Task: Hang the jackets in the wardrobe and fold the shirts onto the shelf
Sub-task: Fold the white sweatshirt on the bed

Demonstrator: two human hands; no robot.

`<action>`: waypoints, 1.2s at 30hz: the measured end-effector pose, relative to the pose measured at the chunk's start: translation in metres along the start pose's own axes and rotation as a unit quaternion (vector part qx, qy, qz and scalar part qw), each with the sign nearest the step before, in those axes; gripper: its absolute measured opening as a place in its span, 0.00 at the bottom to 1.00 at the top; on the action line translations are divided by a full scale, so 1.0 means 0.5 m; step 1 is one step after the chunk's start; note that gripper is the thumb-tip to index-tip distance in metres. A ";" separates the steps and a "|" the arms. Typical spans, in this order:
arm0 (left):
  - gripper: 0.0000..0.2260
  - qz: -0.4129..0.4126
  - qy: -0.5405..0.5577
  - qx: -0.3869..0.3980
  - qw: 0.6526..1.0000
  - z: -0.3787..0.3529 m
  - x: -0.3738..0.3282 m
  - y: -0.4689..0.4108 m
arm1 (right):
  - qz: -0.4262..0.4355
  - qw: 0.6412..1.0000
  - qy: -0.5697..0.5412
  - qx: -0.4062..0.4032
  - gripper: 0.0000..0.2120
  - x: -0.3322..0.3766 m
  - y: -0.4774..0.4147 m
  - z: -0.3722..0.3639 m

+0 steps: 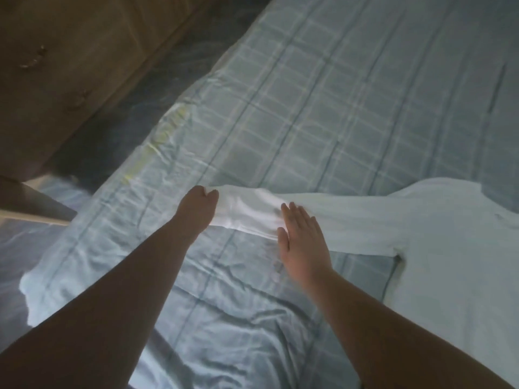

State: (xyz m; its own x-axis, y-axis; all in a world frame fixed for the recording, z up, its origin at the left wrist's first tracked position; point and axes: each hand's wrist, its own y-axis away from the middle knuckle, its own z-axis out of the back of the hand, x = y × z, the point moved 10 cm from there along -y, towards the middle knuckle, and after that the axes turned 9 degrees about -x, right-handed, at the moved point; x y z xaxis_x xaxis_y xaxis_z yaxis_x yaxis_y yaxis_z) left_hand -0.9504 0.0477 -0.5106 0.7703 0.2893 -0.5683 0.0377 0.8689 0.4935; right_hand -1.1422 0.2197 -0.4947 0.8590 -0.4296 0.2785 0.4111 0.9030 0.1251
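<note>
Left hand (198, 204) grips the cuff end of the sleeve (247, 213), fingers curled round the cloth. The right hand (302, 242) lies flat, fingers straight, on the same sleeve nearer the shoulder, and the white shirt (449, 248) is spread on the bed (337, 108). The fold should go best if the flat palm serves as the hinge while the cuff is drawn taut and level across the chest, wrinkles smoothed before letting go.

Left hand (198, 206) curled, right hand (302, 242) flat
</note>
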 end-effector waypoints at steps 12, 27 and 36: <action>0.05 -0.060 0.046 -0.153 0.985 0.032 0.110 0.122 | 0.007 1.000 0.019 -0.010 0.27 0.024 -0.005 0.018; 0.10 -0.030 0.110 -0.142 0.983 0.026 0.200 0.111 | 0.048 0.985 0.139 0.089 0.43 0.037 -0.018 -0.136; 0.06 0.089 0.388 -0.030 0.917 -0.005 0.169 0.127 | 0.043 0.993 0.076 0.081 0.38 0.056 -0.019 -0.094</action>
State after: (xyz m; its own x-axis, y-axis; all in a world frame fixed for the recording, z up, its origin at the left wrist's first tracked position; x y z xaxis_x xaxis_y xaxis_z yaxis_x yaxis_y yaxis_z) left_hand -0.8845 0.1283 -0.5292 0.0758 0.6076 -0.7906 -0.0984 0.7936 0.6005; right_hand -1.1078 0.1987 -0.5327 0.9299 -0.3364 0.1486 0.2912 0.9203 0.2615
